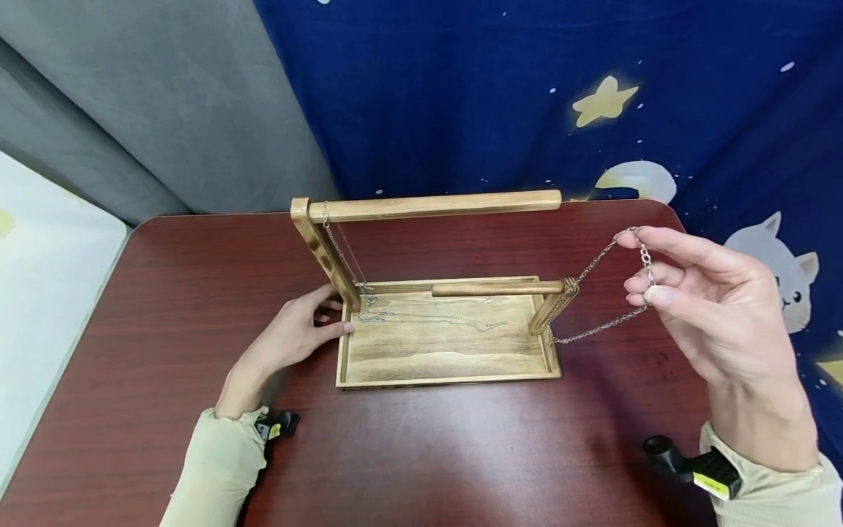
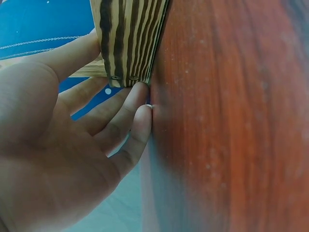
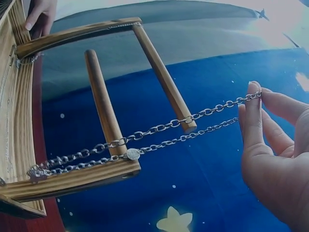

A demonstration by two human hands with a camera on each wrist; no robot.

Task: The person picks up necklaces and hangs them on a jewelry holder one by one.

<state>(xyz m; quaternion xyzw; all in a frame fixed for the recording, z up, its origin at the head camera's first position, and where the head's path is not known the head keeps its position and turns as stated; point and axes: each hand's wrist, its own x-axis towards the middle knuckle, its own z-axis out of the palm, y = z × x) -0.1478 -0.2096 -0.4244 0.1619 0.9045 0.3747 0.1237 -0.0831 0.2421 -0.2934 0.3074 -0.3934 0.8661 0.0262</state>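
A wooden jewelry stand (image 1: 448, 360) has a shallow tray and two posts, each with a horizontal bar. My right hand (image 1: 724, 307) pinches a silver chain necklace (image 3: 159, 128) between thumb and fingers, pulling it out into a loop right of the stand. The chain's other end goes round the shorter right post (image 1: 545, 315); a small round charm (image 3: 133, 154) sits on it near the lower bar (image 3: 104, 104). At the tray's left end, my left hand (image 1: 299, 329) grips the rim beside the tall post (image 1: 329, 256), thumb over it and fingers outside.
Another thin chain (image 1: 336, 245) hangs at the left end of the upper bar (image 1: 435, 206). A fine necklace (image 1: 454, 319) lies across the tray floor. The reddish-brown table (image 1: 428, 454) meets a blue curtain (image 1: 461, 95) and a grey curtain (image 1: 178, 95) behind.
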